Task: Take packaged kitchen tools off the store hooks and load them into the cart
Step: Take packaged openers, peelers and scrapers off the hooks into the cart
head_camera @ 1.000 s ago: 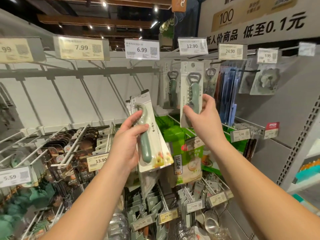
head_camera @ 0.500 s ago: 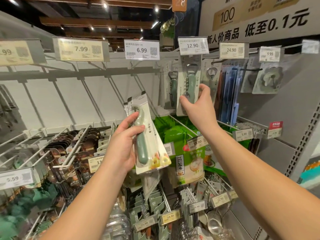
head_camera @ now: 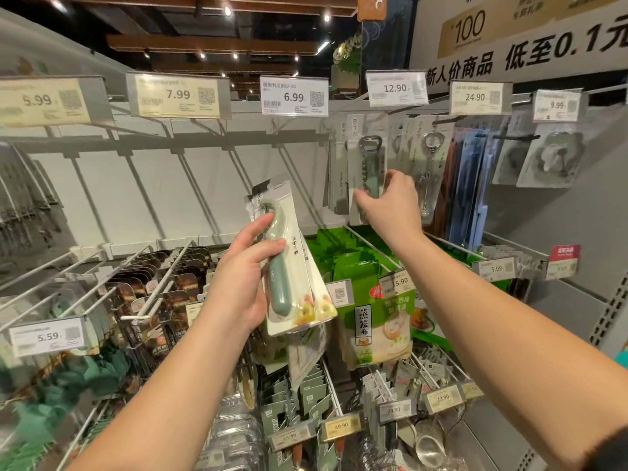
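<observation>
**Both hands on carded tools at the hook wall**

Display wall [head_camera: 204, 185] is filling the view: white back panel, rows of wire hooks, price tags along the top rail. The hooks under the 7.99 tag [head_camera: 178, 95] and the 6.99 tag [head_camera: 294, 96] are showing only bare panel behind them.

Green pouches [head_camera: 377, 321] are hanging on the row below, low centre, just right of the left hand's load.

Left hand [head_camera: 243, 283] is gripping a small stack of carded peelers [head_camera: 292, 266], fingers curled over the front card, thumb behind. The stack is sitting off the hooks, in front of the shelving at mid-height and tilted a little, top toward the left. The front card is showing a green-handled peeler with fruit printed at the bottom. At least one more card edge is showing behind it; exact count cannot be told.

Right hand [head_camera: 390, 205] is reaching up to the top row and pinching the lower end of a carded bottle opener [head_camera: 368, 168], thumb on the left edge, fingers round the right. That card is hanging below the 12.90 tag [head_camera: 396, 88], in front of like cards. Whether its top hole is seated on the hook cannot be told.

Corkscrew card [head_camera: 431, 164] is hanging just right of that hand, untouched.
</observation>
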The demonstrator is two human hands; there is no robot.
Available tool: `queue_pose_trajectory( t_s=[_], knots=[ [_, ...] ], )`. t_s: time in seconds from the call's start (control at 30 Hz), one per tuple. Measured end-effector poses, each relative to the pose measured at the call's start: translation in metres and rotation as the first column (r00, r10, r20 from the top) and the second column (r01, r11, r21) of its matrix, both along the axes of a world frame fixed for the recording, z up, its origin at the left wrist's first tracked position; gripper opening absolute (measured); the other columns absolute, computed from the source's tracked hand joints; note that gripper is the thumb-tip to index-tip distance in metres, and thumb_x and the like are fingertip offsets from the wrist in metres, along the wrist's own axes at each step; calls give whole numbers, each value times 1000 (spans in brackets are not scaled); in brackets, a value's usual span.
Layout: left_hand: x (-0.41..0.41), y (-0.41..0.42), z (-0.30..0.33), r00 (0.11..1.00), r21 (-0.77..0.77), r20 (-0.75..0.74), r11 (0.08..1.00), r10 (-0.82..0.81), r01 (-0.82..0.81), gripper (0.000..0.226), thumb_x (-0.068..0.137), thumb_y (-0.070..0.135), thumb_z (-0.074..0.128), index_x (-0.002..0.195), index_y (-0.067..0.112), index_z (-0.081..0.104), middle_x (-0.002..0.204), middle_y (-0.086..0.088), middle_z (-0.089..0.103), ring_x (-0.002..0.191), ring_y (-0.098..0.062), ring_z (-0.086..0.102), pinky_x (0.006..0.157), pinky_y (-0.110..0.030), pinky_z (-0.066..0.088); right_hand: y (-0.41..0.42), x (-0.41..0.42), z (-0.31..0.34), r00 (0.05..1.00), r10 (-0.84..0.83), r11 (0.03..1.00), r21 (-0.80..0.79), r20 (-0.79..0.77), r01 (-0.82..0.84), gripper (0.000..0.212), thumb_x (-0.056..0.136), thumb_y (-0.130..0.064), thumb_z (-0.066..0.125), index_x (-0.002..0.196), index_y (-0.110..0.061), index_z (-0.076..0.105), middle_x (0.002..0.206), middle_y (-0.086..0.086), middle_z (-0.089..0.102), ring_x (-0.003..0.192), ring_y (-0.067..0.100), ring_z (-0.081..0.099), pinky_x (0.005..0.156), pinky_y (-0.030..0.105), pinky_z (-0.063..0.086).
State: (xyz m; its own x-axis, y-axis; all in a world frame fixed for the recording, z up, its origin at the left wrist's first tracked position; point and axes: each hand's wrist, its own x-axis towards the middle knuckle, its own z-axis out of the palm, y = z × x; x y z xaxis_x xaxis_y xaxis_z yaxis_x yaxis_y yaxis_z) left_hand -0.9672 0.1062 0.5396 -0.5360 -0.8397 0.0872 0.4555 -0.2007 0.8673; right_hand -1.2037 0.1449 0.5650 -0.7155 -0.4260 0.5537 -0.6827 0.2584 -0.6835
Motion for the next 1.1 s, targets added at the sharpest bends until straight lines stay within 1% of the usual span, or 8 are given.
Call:
queue_pose_trajectory(
  t_s=[0.1,0.5,0.63,0.7,0.8,0.9,1.0,1.1],
  knots=[
    [-1,1,0,1000,-9,9,1000,7,-7,44,90,-4,59,119,27,70,123,-7,70,89,-18,71,74,-35,60,-9,-3,1,1000,-5,1000,7,3,5,58,83,-46,66,127,-10,54,125,9,52,116,29,53,98,46,48],
    [-2,4,2,1000,-2,-8,1000,2,-2,44,91,-5,58,117,29,70,121,-7,70,79,-14,73,66,-33,60,-32,-14,1,999,-14,1000,22,41,14,74,86,-40,71,144,-5,41,141,12,45,130,29,44,111,44,40],
    [0,8,4,1000,2,-10,1000,15,-15,45,91,-5,58,121,27,68,118,-7,70,70,-10,73,58,-28,58,-23,-9,0,999,-5,999,47,53,2,92,85,-47,73,154,-6,26,152,14,34,140,32,34,115,44,33],
    [3,8,4,1000,5,-11,1000,9,-9,45,91,-5,58,121,27,69,119,-6,70,76,-12,72,59,-28,59,-7,4,-1,999,-3,999,43,44,1,95,85,-55,70,154,-8,25,152,14,33,140,30,33,115,45,33],
    [7,6,1,1000,0,-21,1000,-6,6,45,90,-4,59,120,28,69,119,-6,70,85,-17,72,65,-31,60,27,41,-11,968,231,972,4,99,-233,66,91,-55,61,142,-15,46,130,-1,55,119,15,54,102,36,46],
    [8,7,-1,1000,-13,-26,1000,-18,18,45,91,-4,59,123,27,68,118,-8,71,82,-18,74,65,-33,61,54,88,-33,842,479,854,88,249,-512,50,91,-59,56,129,-27,55,114,-14,63,101,3,62,93,32,52],
    [5,11,-4,998,-5,-51,999,-35,35,46,92,-8,56,126,23,65,113,-13,71,78,-22,74,61,-33,60,60,118,-51,728,573,775,42,376,-631,76,72,-75,65,134,-36,46,123,-12,60,102,4,66,92,35,55],
    [1,15,-8,997,-26,-67,999,-45,44,47,92,-10,56,126,22,65,114,-12,70,78,-22,74,60,-32,60,56,127,-58,738,550,792,37,390,-610,93,55,-72,73,135,-37,41,124,-15,61,105,4,67,94,37,56]
  ],
)
